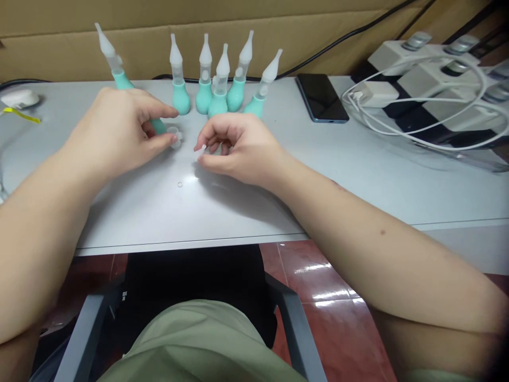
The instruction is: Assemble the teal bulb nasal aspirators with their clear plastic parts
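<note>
My left hand is curled around a teal squeeze bulb with a clear collar at its open end; no white nozzle is on it. Between the thumb and index finger of my right hand is a small translucent white piece, mostly hidden by the fingers. It is apart from the collar, a short way to its right. A tiny clear ring lies on the table in front of both hands. Behind them stand several nasal aspirators with teal bulbs and whitish nozzles; another aspirator leans behind my left hand.
A dark phone lies on the grey table to the right. Beyond it are a white charger with looped cable and several pale blocks with clear knobs. A white object lies far left. Cardboard backs the table.
</note>
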Demonstrator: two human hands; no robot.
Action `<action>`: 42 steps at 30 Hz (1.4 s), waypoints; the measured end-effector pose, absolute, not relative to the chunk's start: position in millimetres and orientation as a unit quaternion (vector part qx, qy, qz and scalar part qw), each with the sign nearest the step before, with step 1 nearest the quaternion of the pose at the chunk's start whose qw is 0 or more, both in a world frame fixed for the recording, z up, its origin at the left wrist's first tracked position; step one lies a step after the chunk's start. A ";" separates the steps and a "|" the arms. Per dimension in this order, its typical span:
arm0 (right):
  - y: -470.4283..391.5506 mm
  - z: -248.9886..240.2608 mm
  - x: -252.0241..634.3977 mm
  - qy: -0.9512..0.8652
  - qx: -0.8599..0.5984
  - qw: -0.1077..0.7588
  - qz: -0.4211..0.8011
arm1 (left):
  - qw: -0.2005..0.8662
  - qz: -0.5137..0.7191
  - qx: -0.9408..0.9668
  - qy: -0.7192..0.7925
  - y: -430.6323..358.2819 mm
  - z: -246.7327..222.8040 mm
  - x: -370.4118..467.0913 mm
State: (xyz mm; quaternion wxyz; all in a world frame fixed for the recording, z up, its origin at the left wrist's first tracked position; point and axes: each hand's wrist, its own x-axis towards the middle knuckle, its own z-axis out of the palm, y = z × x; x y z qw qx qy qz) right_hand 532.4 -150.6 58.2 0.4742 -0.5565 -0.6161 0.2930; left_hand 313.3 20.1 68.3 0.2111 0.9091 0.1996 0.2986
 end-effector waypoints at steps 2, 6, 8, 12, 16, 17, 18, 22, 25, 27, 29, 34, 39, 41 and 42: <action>-148.2 54.0 532.5 -0.656 -0.566 0.426 0.261 | 0.209 0.293 0.911 0.200 18.7 70.2 314.1; -149.4 50.1 534.5 -0.679 -0.596 0.366 0.222 | 0.189 0.272 0.919 0.214 17.4 69.8 314.8; -154.0 50.6 532.8 -0.700 -0.596 0.357 0.166 | 0.169 0.277 0.921 0.217 17.9 66.6 316.0; -164.1 53.9 519.5 -0.773 -0.561 0.296 0.028 | 0.179 0.288 0.912 0.232 19.8 60.8 317.2; -166.6 56.8 503.7 -0.824 -0.541 0.168 -0.002 | 0.264 0.275 0.898 0.221 20.3 59.8 314.5; -166.4 57.4 501.5 -0.826 -0.542 0.153 0.003 | 0.273 0.279 0.896 0.211 19.5 59.9 314.0; -166.1 58.1 500.2 -0.827 -0.543 0.146 0.008 | 0.275 0.286 0.896 0.200 18.2 60.1 313.9; -167.5 63.3 503.0 -0.835 -0.532 0.133 0.035 | 0.277 0.336 0.883 0.178 5.7 62.4 317.0; -170.9 68.6 509.8 -0.847 -0.516 0.114 0.065 | 0.328 0.371 0.853 0.164 -8.0 64.5 322.1; -172.5 70.4 514.9 -0.852 -0.502 0.123 0.085 | 0.395 0.380 0.824 0.143 -16.7 64.7 326.3; -173.2 70.0 519.6 -0.856 -0.487 0.144 0.095 | 0.467 0.383 0.787 0.122 -23.7 63.3 330.6; -174.5 71.8 531.3 -0.854 -0.440 0.216 0.173 | 0.553 0.390 0.730 0.097 -30.0 57.0 338.0; -177.4 84.8 542.1 -0.672 -0.448 0.474 0.350 | 0.630 0.340 0.693 0.087 -26.6 59.0 340.3; -175.3 85.5 542.0 -0.577 -0.460 0.569 0.363 | 0.646 0.307 0.693 0.094 -26.4 61.7 340.8; -173.3 84.4 541.0 -0.545 -0.458 0.599 0.366 | 0.648 0.291 0.697 0.094 -26.9 62.9 341.0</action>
